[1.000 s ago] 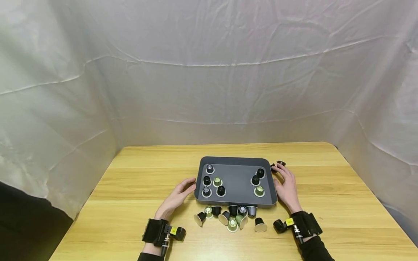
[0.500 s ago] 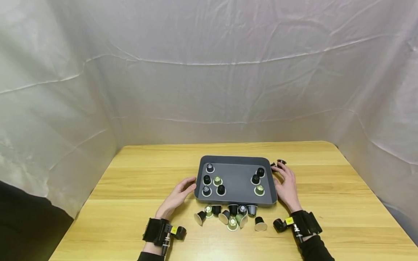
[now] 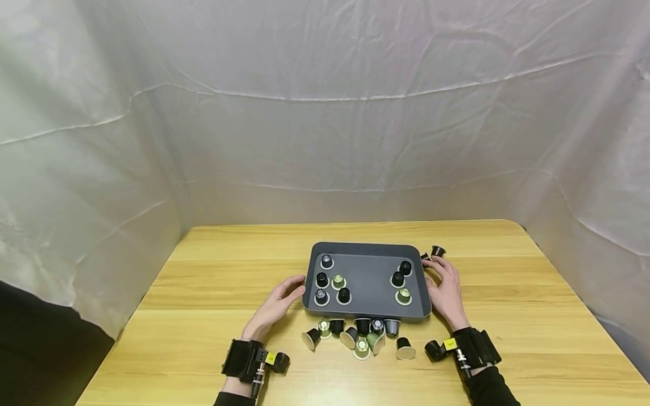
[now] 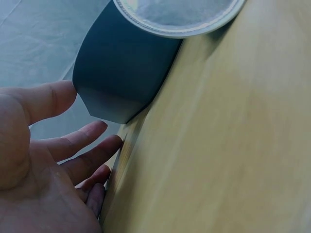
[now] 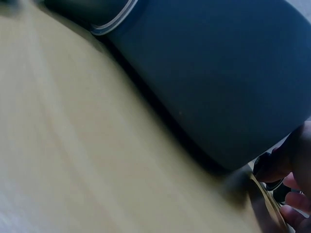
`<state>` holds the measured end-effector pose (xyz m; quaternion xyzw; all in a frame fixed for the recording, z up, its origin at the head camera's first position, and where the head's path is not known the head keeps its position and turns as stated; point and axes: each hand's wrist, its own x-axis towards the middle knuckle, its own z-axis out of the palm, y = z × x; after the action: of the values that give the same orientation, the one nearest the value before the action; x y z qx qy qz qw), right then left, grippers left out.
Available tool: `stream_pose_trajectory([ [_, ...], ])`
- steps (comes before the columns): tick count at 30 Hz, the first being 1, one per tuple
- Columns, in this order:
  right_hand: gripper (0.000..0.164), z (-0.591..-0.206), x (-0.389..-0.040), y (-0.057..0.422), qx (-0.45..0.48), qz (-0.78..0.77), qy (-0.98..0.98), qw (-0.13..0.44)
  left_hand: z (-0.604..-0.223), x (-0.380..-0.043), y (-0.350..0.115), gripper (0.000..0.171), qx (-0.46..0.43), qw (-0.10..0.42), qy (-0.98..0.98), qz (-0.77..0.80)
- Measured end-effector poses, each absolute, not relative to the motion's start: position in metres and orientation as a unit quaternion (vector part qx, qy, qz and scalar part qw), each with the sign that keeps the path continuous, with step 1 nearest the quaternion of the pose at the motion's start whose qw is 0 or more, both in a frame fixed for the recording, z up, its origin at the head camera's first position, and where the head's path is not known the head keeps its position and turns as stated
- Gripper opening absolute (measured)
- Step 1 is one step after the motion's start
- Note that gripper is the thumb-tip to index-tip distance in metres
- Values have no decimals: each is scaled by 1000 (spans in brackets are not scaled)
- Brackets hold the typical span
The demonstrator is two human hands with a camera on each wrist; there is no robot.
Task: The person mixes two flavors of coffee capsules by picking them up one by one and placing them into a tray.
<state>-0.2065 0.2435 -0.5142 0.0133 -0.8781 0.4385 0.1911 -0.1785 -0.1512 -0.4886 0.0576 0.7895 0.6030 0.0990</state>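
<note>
A dark grey tray [image 3: 373,282] lies on the table with several upright coffee capsules inside, in two groups: a silver-grey capsule [image 3: 326,261] is among those at the left, a green capsule [image 3: 403,296] among those at the right. My left hand [image 3: 276,304] is at the tray's left end; in the left wrist view its thumb [image 4: 53,99] touches the wall and the other fingers spread apart. Against the right end rests my right hand [image 3: 447,290], its fingers extended past the wall beside a black capsule [image 3: 425,258], partly hidden. Beyond the fingertips is another black capsule [image 3: 438,251].
Several loose capsules crowd the tray's front side, among them a green one [image 3: 361,348] and a black one [image 3: 337,326]. Another capsule [image 3: 404,348] lies apart at the right, with its pale lid facing forward. White sheeting [image 3: 355,141] hangs behind the wooden table [image 3: 228,259].
The black capsule beyond my right fingertips has shifted slightly and turned. Both hands and the tray stay practically where they were.
</note>
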Motion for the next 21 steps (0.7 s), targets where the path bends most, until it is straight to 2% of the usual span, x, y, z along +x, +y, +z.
stream_pose_trajectory([
  [21,37,-514,-206,244,13,435,-880,193,-486,-176,-151,51,54,98,790,602],
])
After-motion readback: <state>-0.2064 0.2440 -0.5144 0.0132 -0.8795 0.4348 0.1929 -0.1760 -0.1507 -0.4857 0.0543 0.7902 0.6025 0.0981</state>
